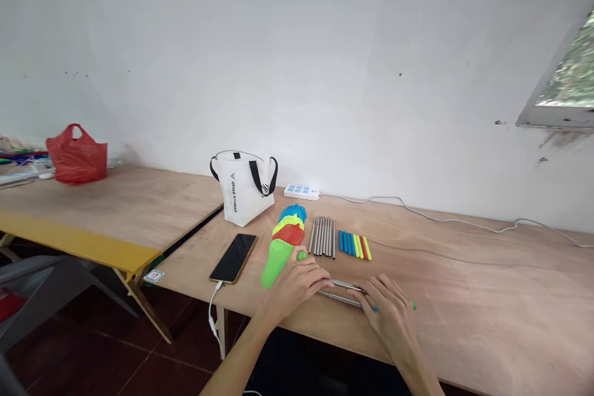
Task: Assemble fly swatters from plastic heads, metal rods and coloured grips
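Note:
My left hand [297,281] rests on the wooden table [487,278] with its fingers curled onto the left end of two metal rods [344,291] lying near the front edge. My right hand [387,309] lies over the rods' right end, fingers pressed down on them; a green tip [413,306] pokes out beside it. Just behind my left hand lies a green mesh swatter head [276,260], with red, yellow and blue ones [291,223] overlapping behind it. A row of several metal rods [323,236] and a row of several coloured handles [354,245] lie further back.
A phone [233,257] on a white cable lies left of the swatter heads. A white tote bag [245,187] and a white power strip [301,191] stand by the wall. A second table at left carries a red plastic bag [77,156].

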Available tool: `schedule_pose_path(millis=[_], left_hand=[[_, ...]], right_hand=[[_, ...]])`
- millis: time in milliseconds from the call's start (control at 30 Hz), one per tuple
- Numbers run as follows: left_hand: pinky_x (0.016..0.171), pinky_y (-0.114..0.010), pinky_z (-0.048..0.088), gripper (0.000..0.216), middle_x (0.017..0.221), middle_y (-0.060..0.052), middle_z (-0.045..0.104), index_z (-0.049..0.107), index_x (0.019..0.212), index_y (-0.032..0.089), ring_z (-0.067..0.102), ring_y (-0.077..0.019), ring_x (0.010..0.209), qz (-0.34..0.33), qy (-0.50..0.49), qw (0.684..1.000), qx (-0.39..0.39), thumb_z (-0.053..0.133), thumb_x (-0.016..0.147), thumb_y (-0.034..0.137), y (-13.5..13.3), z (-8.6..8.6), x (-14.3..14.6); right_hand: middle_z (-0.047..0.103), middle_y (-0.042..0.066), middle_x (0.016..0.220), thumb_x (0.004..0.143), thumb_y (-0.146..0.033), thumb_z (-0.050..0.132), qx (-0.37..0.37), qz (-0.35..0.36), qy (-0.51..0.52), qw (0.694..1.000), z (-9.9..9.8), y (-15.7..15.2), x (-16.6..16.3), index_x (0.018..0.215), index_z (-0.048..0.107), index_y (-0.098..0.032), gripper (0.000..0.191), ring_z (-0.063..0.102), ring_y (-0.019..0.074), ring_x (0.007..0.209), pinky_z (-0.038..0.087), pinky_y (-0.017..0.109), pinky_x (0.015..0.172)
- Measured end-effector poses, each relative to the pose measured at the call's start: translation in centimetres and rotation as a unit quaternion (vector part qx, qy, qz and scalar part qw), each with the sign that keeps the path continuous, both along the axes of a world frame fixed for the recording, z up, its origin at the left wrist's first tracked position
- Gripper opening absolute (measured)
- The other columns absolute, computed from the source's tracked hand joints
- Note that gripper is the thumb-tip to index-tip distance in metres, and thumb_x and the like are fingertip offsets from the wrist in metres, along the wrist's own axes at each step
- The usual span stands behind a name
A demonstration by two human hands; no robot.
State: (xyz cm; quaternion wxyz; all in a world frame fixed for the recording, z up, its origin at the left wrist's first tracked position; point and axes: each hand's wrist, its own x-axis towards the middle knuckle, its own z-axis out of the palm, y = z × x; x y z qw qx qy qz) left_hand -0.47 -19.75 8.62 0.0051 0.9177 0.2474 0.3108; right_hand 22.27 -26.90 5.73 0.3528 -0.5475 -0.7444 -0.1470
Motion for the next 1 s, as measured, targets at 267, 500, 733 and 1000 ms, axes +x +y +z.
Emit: schedule_pose_path(millis=[267, 500, 733, 1000], left_hand=[[0.099, -0.035, 0.03, 0.036, 0.079, 0.004, 0.073, 0.068, 0.088, 0.021, 0.06, -0.0131, 0.075, 0.01, 0.011, 1.0, 0.016, 0.044, 0.108, 0.04, 0.7, -0.3, -0.4], [0.105, -0.038, 0.027, 0.032, 0.088, 0.005, 0.076, 0.069, 0.088, 0.023, 0.063, -0.0134, 0.079, 0.056, -0.016, 0.998, -0.022, 0.048, 0.106, 0.04, 1.9, 1.2, -3.9], [0.108, -0.038, 0.027, 0.032, 0.088, 0.005, 0.076, 0.068, 0.089, 0.023, 0.062, -0.0129, 0.078, 0.059, -0.02, 0.998, -0.014, 0.048, 0.106, 0.039, 1.2, 2.0, -4.0], [0.103, -0.036, 0.031, 0.037, 0.083, 0.004, 0.076, 0.069, 0.084, 0.022, 0.062, -0.0138, 0.075, 0.038, -0.01, 0.999, -0.003, 0.047, 0.106, 0.041, 1.1, 1.4, -3.7]], right_hand=[[0.064, -0.001, 0.059, 0.109, -0.041, 0.032, -0.004, 0.068, -0.044, 0.997, -2.0, 1.5, 4.0, 0.072, 0.064, -0.024, 0.052, 0.06, 0.0134, 0.054, 0.033, 0.027, 0.054], [0.074, 0.002, 0.077, 0.1, -0.052, 0.049, 0.006, 0.025, 0.033, 0.999, -1.3, 1.6, 12.2, 0.082, 0.07, -0.027, 0.037, 0.067, 0.0195, 0.072, 0.046, 0.032, 0.071], [0.072, 0.004, 0.082, 0.092, -0.068, 0.051, -0.078, -0.041, 0.11, 0.99, -0.4, -0.5, 15.9, 0.089, 0.073, -0.029, 0.044, 0.062, 0.0224, 0.074, 0.044, 0.037, 0.08], [0.033, -0.004, 0.048, 0.084, -0.087, 0.032, -0.409, 0.014, 0.203, 0.889, -0.7, -1.3, 14.8, 0.057, 0.054, -0.022, 0.074, 0.031, 0.0134, 0.052, 0.026, 0.029, 0.053]])
